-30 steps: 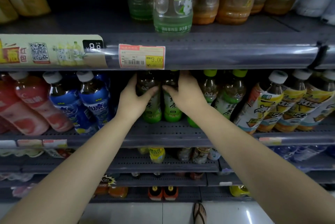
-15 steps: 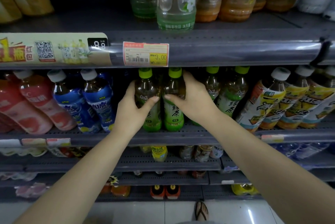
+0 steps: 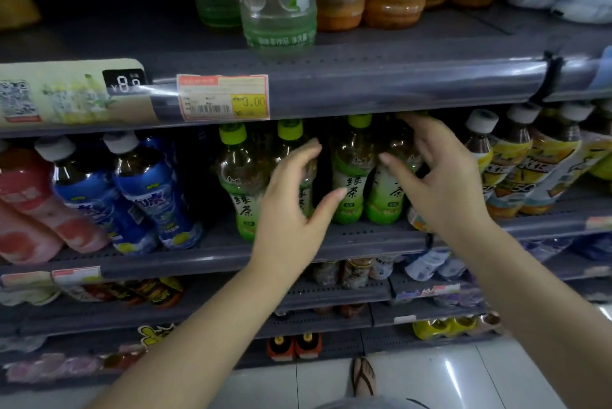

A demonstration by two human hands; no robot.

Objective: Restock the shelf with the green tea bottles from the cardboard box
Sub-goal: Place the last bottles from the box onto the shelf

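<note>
Several green tea bottles with lime caps and green labels stand on the middle shelf (image 3: 331, 243). The leftmost green tea bottle (image 3: 240, 183) stands free. My left hand (image 3: 291, 210) hovers open in front of the second bottle (image 3: 291, 140), fingers spread. Between my hands stands a third bottle (image 3: 352, 176). My right hand (image 3: 443, 183) is open too, curled in front of the fourth bottle (image 3: 390, 196), and hides part of it. Neither hand grips a bottle. The cardboard box is not in view.
Blue-labelled bottles (image 3: 145, 196) and pink ones (image 3: 29, 210) lean at the left; yellow-labelled tea bottles (image 3: 530, 166) lean at the right. The upper shelf (image 3: 397, 84) holds large bottles and a price tag (image 3: 222, 97). Lower shelves carry small drinks. A sandalled foot (image 3: 363, 375) stands on the white floor.
Both hands have let go of the two left bottles and opened. They have shifted to the right, the right hand now over the further bottles. The view has moved closer.
</note>
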